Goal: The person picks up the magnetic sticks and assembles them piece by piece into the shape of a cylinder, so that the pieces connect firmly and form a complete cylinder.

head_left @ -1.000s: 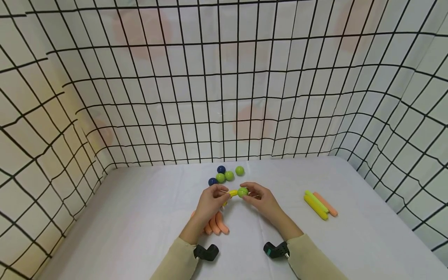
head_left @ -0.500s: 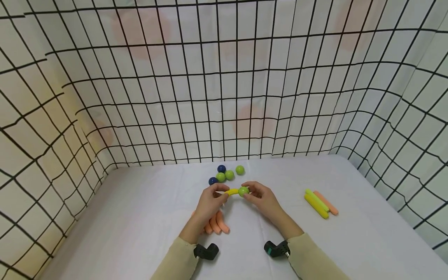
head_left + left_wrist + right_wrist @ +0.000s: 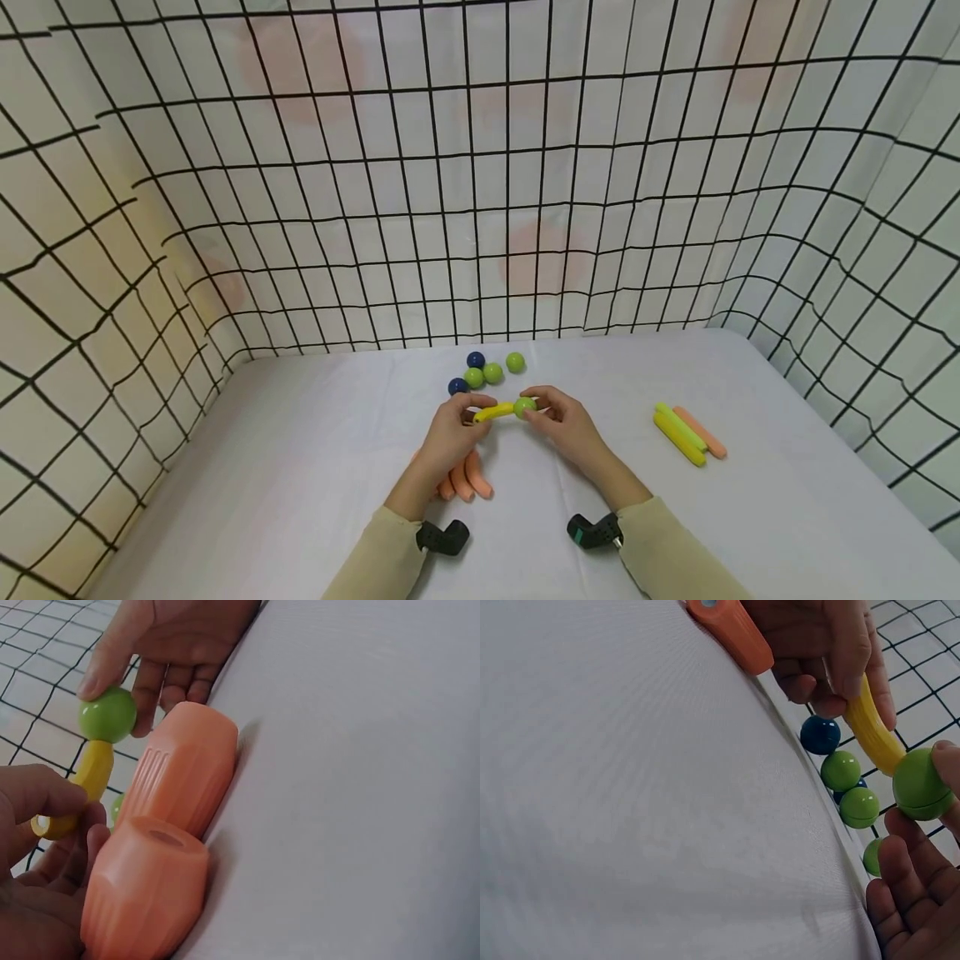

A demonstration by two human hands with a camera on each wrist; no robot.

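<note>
My left hand (image 3: pixel 448 433) pinches a yellow curved rod (image 3: pixel 495 411) between thumb and fingers near its hollow end, which shows in the left wrist view. At the rod's other end sits a glossy green ball (image 3: pixel 524 407); the two meet end to end in the left wrist view. My right hand (image 3: pixel 566 425) holds that green ball (image 3: pixel 919 786) between thumb and fingertips, its other fingers loosely bent. Rod and ball are held up over the white table. Below the left hand lie several orange curved rods (image 3: pixel 477 477), partly hidden by the forearm.
Behind the hands stand several green balls (image 3: pixel 492 372) and two dark blue balls (image 3: pixel 476 359). To the right lie a yellow straight rod (image 3: pixel 679 439), a lime rod (image 3: pixel 682 427) and an orange straight rod (image 3: pixel 701 432). A black-gridded white backdrop (image 3: pixel 450 208) encloses the table.
The yellow rod has shifted in my left fingers, so its hollow end now shows in front of them. The green ball and right hand have moved slightly right and up.
</note>
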